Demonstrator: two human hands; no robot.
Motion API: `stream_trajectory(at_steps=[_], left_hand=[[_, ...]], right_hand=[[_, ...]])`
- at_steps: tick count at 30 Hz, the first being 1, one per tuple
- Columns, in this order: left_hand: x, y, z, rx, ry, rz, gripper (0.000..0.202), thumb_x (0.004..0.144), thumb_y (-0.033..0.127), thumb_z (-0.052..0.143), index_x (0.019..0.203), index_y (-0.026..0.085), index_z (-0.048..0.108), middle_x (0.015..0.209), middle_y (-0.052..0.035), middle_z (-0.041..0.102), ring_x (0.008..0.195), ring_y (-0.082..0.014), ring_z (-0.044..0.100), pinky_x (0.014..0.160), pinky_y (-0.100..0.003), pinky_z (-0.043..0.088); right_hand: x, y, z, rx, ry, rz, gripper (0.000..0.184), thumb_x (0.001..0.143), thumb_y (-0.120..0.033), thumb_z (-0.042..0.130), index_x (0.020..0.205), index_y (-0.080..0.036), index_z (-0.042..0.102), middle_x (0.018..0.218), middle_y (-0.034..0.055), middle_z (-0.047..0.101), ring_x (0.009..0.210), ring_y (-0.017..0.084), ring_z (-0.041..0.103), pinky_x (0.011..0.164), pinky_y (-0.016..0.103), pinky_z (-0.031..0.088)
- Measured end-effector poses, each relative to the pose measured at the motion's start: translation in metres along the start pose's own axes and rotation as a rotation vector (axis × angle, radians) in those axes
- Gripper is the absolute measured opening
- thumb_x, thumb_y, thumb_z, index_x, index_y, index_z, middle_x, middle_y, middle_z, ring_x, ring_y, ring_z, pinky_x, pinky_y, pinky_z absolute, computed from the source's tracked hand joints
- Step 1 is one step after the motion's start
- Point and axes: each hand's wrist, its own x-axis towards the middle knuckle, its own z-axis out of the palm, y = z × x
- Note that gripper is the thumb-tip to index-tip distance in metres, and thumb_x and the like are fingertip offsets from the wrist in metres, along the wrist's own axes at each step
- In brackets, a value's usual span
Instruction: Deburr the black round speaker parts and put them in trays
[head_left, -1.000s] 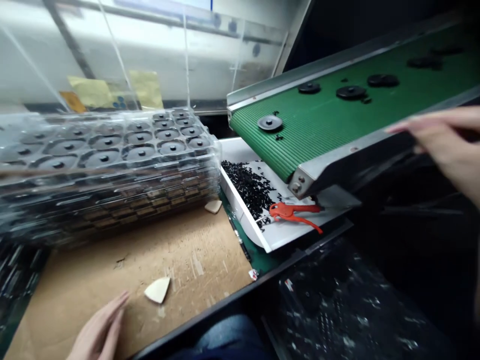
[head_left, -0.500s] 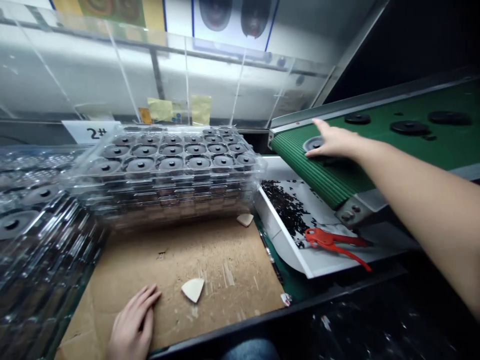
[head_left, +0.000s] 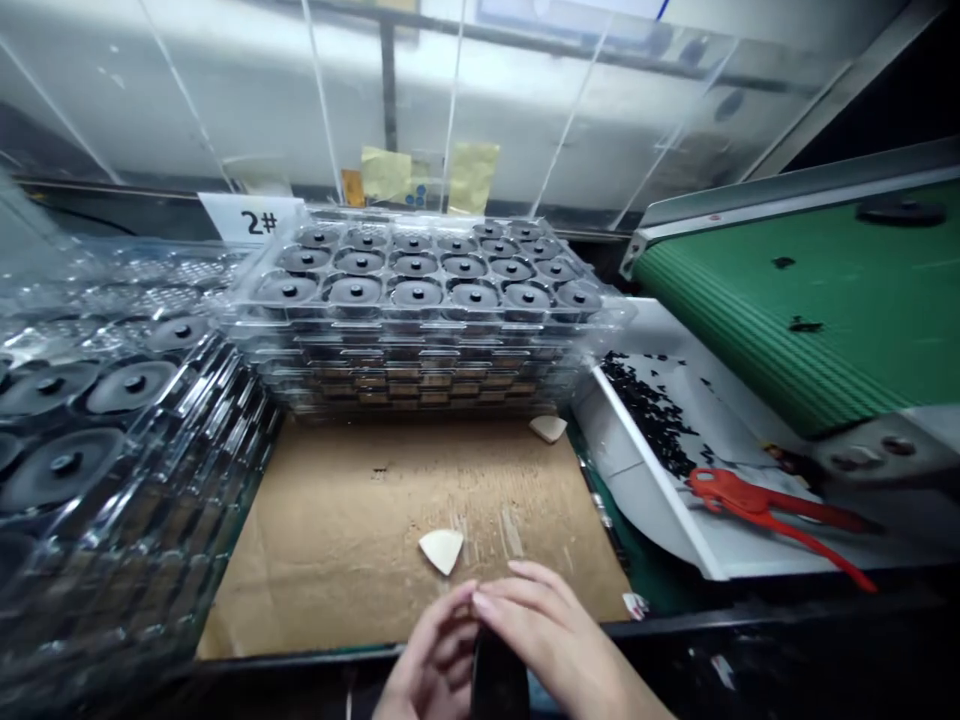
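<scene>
My left hand (head_left: 426, 655) and my right hand (head_left: 559, 635) are together at the bottom middle, just over the front edge of the cardboard sheet (head_left: 322, 530). Between them is a dark round part (head_left: 499, 675), seen nearly edge-on, with both hands closed around it. Its lower side runs out of the picture, and my fingers cover its upper edge. A small cream-coloured wedge (head_left: 441, 550) lies on the cardboard just beyond my fingertips. A second wedge (head_left: 549, 429) sits near the cardboard's far right corner.
Clear plastic trays (head_left: 420, 335) of round grey parts are stacked behind the cardboard, with more trays (head_left: 135, 440) at left. On the right, a white bin (head_left: 652, 500) holds small black pieces and a red-handled tool (head_left: 765, 505). A green conveyor belt (head_left: 862, 340) carries a dark part (head_left: 900, 212).
My right hand has come back from the conveyor to the bottom middle with a round part. My left hand has left the cardboard and joined it. The view has swung left.
</scene>
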Motion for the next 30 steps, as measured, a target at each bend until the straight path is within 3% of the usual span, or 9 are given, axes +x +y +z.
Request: stream_trajectory(at_steps=[4, 8, 12, 16, 20, 25, 30], left_hand=[[-0.008, 0.005, -0.018, 0.025, 0.006, -0.151, 0.076, 0.047, 0.040, 0.083, 0.118, 0.033, 0.057, 0.106, -0.0103, 0.070, 0.087, -0.0239, 0.067, 0.080, -0.035, 0.049], [-0.020, 0.017, -0.028, -0.062, 0.135, -0.098, 0.073, 0.041, 0.045, 0.083, 0.109, 0.026, 0.064, 0.110, -0.0111, 0.068, 0.105, -0.0272, 0.061, 0.094, -0.036, 0.041], [-0.034, 0.030, -0.029, -0.241, 0.283, -0.097, 0.065, 0.045, 0.042, 0.083, 0.105, 0.031, 0.065, 0.112, -0.0070, 0.068, 0.103, -0.0300, 0.063, 0.091, -0.040, 0.045], [-0.044, 0.040, -0.033, -0.359, 0.327, -0.017, 0.056, 0.052, 0.037, 0.081, 0.105, 0.030, 0.064, 0.113, -0.0062, 0.067, 0.105, -0.0320, 0.062, 0.090, -0.040, 0.047], [-0.047, 0.042, -0.040, -0.388, 0.351, 0.027, 0.053, 0.056, 0.035, 0.080, 0.106, 0.027, 0.065, 0.116, -0.0064, 0.066, 0.109, -0.0315, 0.060, 0.092, -0.037, 0.046], [-0.046, 0.039, -0.041, -0.403, 0.344, 0.039, 0.057, 0.053, 0.038, 0.079, 0.107, 0.028, 0.064, 0.120, -0.0075, 0.064, 0.108, -0.0296, 0.061, 0.090, -0.036, 0.048], [-0.047, 0.041, -0.032, -0.361, 0.402, 0.067, 0.053, 0.061, 0.035, 0.077, 0.111, 0.024, 0.061, 0.119, -0.0135, 0.064, 0.109, -0.0307, 0.060, 0.094, -0.039, 0.045]], right_hand=[[-0.002, -0.017, 0.032, 0.139, 0.045, 0.224, 0.070, 0.086, -0.050, 0.049, 0.144, -0.021, 0.021, 0.121, 0.0136, 0.059, 0.112, 0.026, 0.055, 0.093, 0.038, 0.047], [0.009, -0.030, 0.045, 0.128, 0.051, 0.252, 0.079, 0.083, -0.057, 0.048, 0.145, -0.020, 0.016, 0.126, 0.0166, 0.052, 0.115, 0.030, 0.053, 0.087, 0.041, 0.051], [0.010, -0.007, 0.058, -0.123, 0.032, 0.323, 0.058, 0.087, -0.046, 0.047, 0.140, -0.029, 0.032, 0.143, 0.0137, 0.031, 0.122, 0.033, 0.044, 0.087, 0.049, 0.049], [0.008, 0.023, 0.089, -0.298, 0.063, 0.407, 0.043, 0.087, -0.045, 0.046, 0.124, -0.026, 0.055, 0.128, 0.0150, 0.048, 0.100, 0.033, 0.053, 0.076, 0.052, 0.051], [0.019, 0.037, 0.109, -0.255, 0.076, 0.440, 0.047, 0.091, -0.045, 0.035, 0.115, -0.014, 0.061, 0.112, 0.0209, 0.057, 0.094, 0.033, 0.055, 0.077, 0.051, 0.049], [0.040, 0.049, 0.099, -0.131, 0.103, 0.513, 0.039, 0.093, -0.038, 0.034, 0.100, -0.015, 0.065, 0.092, 0.0136, 0.062, 0.079, 0.024, 0.062, 0.071, 0.040, 0.052], [0.031, 0.018, 0.093, 0.103, 0.112, 0.455, 0.029, 0.093, -0.032, 0.040, 0.104, -0.018, 0.062, 0.094, 0.0078, 0.068, 0.084, 0.018, 0.066, 0.074, 0.030, 0.054]])
